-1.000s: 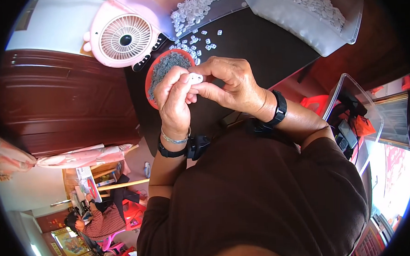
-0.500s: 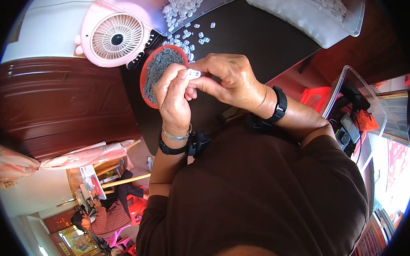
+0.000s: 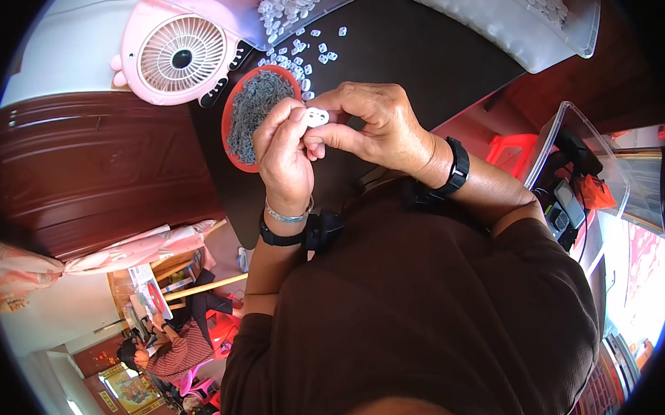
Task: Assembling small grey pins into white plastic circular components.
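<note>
Between my two hands is a small white plastic piece with dark holes in it. My left hand pinches its left side between thumb and fingers. The thumb and forefinger of my right hand close on its right side. Just left of my hands stands a red bowl full of grey screws or similar slim pieces; the exact kind is too small to tell. Beyond the bowl, several small white pieces lie scattered on the dark table.
A pink fan stands at the far left. Clear bins of white pieces stand at the back, one in the middle and one at the right. Another clear bin holds devices at right. A person sits at lower left.
The white piece has turned a little, so its holes show more plainly. Both hands stay on it. The surroundings have shifted slightly in view.
</note>
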A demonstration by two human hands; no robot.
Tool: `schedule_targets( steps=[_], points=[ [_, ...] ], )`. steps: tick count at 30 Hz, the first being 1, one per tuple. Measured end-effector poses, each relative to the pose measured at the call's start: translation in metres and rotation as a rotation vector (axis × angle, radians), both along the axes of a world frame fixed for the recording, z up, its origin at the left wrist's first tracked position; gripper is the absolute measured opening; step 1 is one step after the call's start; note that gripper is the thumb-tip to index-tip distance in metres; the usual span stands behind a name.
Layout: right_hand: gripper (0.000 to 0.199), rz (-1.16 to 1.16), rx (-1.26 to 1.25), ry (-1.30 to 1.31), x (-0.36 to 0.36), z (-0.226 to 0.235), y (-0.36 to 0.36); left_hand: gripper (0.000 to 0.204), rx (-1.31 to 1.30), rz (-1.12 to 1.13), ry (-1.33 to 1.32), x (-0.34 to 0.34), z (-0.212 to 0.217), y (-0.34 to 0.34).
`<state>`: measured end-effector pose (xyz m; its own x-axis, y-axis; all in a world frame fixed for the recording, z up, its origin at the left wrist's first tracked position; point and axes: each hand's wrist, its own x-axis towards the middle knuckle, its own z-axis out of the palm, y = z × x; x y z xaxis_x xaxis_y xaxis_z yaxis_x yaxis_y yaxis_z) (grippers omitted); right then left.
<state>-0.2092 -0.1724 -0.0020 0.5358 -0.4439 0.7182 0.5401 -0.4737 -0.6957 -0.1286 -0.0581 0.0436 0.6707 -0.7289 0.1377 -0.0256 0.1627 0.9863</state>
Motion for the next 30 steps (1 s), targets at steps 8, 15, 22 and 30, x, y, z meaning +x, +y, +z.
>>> schedule_targets(
  steps=[8,15,22,30],
  points=[
    [0.027,-0.012,-0.008,0.004,0.0,-0.004,-0.001,0.021,0.028,-0.003,0.04,0.0,-0.003,0.0],
    [0.028,-0.011,-0.078,-0.011,-0.001,-0.005,-0.003,0.021,0.014,-0.017,0.003,-0.002,-0.003,0.0],
    [0.027,-0.01,-0.037,-0.04,0.002,-0.011,-0.003,0.021,0.052,-0.051,-0.068,0.003,-0.005,0.0],
    [0.028,0.0,-0.026,-0.044,0.002,-0.016,-0.003,0.025,0.056,-0.052,-0.224,0.001,-0.006,0.0]
  ],
)
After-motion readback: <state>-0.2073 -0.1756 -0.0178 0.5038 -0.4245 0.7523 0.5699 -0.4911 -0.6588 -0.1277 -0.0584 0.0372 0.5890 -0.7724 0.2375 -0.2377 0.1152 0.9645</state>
